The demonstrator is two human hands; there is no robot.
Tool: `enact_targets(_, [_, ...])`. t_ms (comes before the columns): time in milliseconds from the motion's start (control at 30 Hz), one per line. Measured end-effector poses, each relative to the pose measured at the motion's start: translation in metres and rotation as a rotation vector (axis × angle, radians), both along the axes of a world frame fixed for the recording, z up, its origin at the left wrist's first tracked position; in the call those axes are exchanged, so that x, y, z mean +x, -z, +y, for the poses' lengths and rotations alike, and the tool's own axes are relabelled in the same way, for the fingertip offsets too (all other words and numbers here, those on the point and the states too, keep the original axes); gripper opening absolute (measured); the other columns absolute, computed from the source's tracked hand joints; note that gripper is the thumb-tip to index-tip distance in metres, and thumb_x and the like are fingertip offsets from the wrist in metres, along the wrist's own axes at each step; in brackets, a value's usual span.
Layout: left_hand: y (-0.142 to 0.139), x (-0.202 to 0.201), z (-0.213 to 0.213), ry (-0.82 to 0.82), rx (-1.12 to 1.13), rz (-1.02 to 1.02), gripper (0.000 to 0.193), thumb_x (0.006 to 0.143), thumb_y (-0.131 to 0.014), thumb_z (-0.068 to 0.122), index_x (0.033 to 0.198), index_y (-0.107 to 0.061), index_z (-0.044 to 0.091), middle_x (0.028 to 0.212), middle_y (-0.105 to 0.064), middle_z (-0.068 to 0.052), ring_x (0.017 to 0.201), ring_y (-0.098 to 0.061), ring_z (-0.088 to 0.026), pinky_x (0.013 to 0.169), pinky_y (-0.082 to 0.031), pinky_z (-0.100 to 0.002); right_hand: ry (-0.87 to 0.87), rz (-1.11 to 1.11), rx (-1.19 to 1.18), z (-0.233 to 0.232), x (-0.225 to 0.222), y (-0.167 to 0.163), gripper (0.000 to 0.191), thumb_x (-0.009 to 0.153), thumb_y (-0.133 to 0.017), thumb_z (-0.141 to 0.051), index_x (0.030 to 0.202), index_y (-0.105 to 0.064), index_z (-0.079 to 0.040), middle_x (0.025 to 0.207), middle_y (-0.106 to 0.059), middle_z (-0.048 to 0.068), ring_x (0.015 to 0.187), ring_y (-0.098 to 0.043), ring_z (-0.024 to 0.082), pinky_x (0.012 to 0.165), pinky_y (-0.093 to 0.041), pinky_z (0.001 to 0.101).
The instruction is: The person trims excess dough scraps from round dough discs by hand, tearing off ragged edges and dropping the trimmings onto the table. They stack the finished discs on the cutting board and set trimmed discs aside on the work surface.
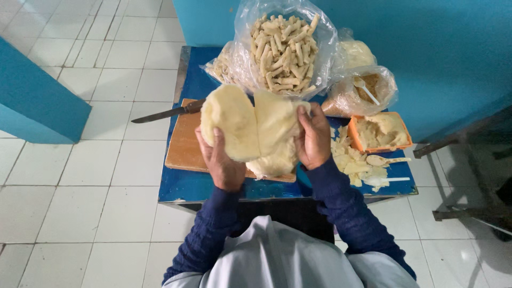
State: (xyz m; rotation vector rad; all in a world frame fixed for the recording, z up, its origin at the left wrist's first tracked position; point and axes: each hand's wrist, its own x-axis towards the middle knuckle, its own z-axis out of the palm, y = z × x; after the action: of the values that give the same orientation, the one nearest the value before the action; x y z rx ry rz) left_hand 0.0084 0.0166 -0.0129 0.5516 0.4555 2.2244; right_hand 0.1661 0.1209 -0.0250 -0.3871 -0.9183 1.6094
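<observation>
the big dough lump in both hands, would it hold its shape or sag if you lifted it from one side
The dough lump would probably sag: it already splits into two lobes and droops between the left hand and right hand. It looks heavy for its size, since both hands support it. Its matte surface suggests it is tacky rather than slippery.

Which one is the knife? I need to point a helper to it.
Start at the small blue table, then find the wooden cutting board on its left side. The knife lies at the board's far edge, its long dark blade jutting left past the table.
</observation>
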Motion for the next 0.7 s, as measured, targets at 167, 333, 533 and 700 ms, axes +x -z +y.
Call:
enact_targets(167, [0.016,-0.045,-0.006,-0.062,-0.116,-0.049,0.032,0.103,-0.053,0.014,0.134,-0.045,0.008,0.135,-0.057,-0.014,0.122,-0.061,-0.029,0.101,-0.056,-0.046,-0.021,0.005,0.056,0.013,0.015,-0.016,0.01,0.105,-0.064,-0.008,0.111,-0.056,-0.008,0.111,-0.069,0.004,0.103,-0.067,0.013,0.093,-0.054,0.0305])
enact_targets(333, [0.059,-0.081,-0.006,-0.165,-0.229,0.062,0.033,0.1,-0.057,0.007,0.129,-0.041,0.011,0.135,-0.053,-0.012,0.125,-0.057,-0.029,0.103,-0.053,-0.046,-0.043,-0.247,0.215,0.024,0.04,-0.034,0.012,0.107,-0.064,-0.01,0.117,-0.06,-0.006,0.112,-0.069,0.001,0.103,-0.065,0.009,0.092,-0.052,0.026])
enact_targets(533, [0.048,-0.093,-0.016,-0.723,-0.745,1.301,0.038,0.091,-0.067,0.004,0.127,-0.053,0.006,0.138,-0.049,-0.021,0.134,-0.046,-0.039,0.114,-0.038,-0.05,-0.262,-0.609,0.208,0.039,0.076,-0.045,0.013,0.104,-0.064,-0.014,0.114,-0.067,-0.004,0.104,-0.07,0.0,0.095,-0.062,0.006,0.086,-0.051,0.0232])
enact_targets(700, [0.004,-0.036,-0.016,-0.695,-0.503,1.419,0.038,0.091,-0.072,0.009,0.126,-0.062,0.003,0.142,-0.051,-0.025,0.136,-0.044,-0.039,0.114,-0.037,-0.046,-0.457,-0.865,0.263,0.045,0.085,-0.044,0.015,0.101,-0.066,-0.013,0.111,-0.071,-0.004,0.096,-0.07,-0.001,0.089,-0.062,0.006,0.08,-0.05,0.0248])
